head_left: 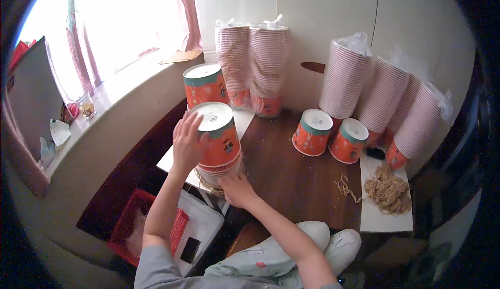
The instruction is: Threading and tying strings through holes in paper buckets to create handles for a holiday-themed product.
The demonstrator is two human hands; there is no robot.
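Note:
In front of me, to the left, an upside-down stack of orange paper buckets [219, 151] with a green band and white base stands on a white board [165, 162]. My left hand [188, 140] lies along the stack's left side, fingers stretched and slightly blurred. Low on the stack, my right hand [237, 190] is closed at the pale rims, its fingertips partly hidden. Strands of tan string [208, 183] run around those rims. Whether my right fingers pinch the string or the rims does not show. Another orange bucket [202, 87] stands upside down just behind.
Tall bagged stacks of buckets [233, 54] stand at the back left, with more bagged stacks [346, 78] at the right. Two buckets [312, 131] sit upside down on the brown table [276, 153]. A tan string heap [388, 192] lies right; a red bin [127, 221] stands lower left.

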